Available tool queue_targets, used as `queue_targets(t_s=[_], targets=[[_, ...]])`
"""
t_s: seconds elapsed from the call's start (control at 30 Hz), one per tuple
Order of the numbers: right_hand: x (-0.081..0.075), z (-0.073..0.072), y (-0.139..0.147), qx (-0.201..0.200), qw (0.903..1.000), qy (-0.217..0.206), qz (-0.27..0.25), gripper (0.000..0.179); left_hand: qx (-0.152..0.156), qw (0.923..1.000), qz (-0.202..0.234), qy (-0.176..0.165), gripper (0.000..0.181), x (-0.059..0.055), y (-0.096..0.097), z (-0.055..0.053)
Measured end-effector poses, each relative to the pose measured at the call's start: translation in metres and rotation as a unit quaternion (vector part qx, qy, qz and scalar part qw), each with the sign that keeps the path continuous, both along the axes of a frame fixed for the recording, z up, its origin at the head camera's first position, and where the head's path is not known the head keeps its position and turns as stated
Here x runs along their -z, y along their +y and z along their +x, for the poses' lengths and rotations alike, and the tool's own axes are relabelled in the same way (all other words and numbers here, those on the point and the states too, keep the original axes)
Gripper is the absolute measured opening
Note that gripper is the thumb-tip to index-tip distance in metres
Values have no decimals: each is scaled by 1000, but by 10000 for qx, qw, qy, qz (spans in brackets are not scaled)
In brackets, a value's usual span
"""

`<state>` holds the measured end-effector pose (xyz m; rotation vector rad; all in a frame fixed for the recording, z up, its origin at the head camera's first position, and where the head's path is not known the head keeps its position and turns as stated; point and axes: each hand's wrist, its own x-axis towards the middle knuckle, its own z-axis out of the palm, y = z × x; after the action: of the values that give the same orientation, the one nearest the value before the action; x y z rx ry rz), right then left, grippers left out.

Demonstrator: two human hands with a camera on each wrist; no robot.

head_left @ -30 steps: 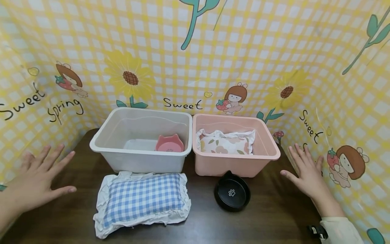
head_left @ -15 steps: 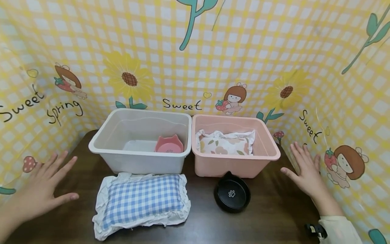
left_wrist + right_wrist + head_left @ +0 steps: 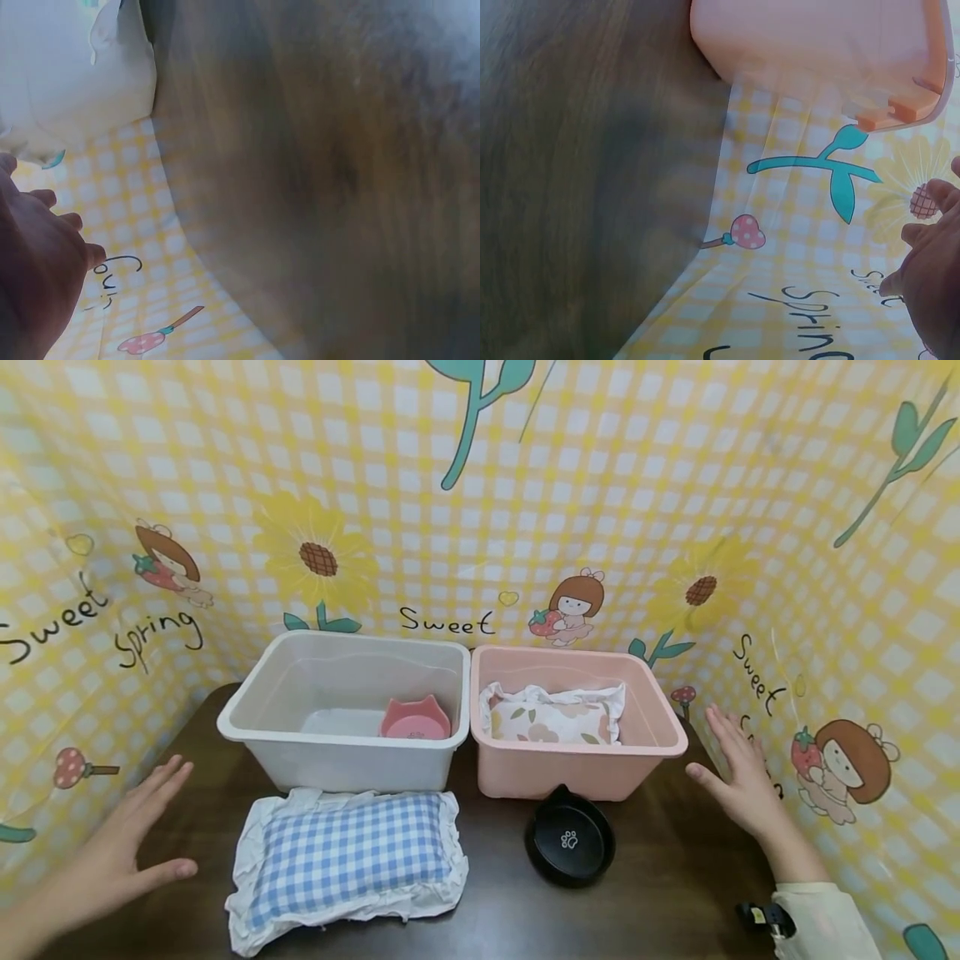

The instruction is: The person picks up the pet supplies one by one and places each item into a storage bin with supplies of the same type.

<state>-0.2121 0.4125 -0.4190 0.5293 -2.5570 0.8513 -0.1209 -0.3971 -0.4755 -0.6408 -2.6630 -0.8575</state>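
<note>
My left hand (image 3: pixel 123 839) hovers at the left side of the table, fingers straight and thumb spread, holding nothing. A blue-and-white checked pillow (image 3: pixel 352 860) with a white ruffled edge lies to its right. At the right side my right hand (image 3: pixel 742 781) is raised with fingers extended, also holding nothing. Nearest to it are the pink bin (image 3: pixel 577 774) and a black bowl (image 3: pixel 570 839) with a paw print. Inside the pink bin rests a floral ruffled pillow (image 3: pixel 555 718). The white bin (image 3: pixel 352 764) beside it contains a pink cat-eared bowl (image 3: pixel 416 718).
Both bins stand side by side at the back of the dark wooden table (image 3: pixel 495 918). A yellow checked cloth (image 3: pixel 420 543) with printed flowers and figures hangs behind and along both sides. In the right wrist view the pink bin's end wall (image 3: pixel 817 45) shows.
The left hand has turned more edge-on, its fingers closer together, and sunk slightly in view. My right hand has shifted a little to the left. Bins, pillows and bowls stay in place.
</note>
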Motion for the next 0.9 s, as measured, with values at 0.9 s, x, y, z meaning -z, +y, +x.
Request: queue_targets(t_s=[0.9], targets=[[2, -16, -21, -126, 9980, -333, -532, 75, 290, 9954, 485, -770, 123, 25, 54, 17]])
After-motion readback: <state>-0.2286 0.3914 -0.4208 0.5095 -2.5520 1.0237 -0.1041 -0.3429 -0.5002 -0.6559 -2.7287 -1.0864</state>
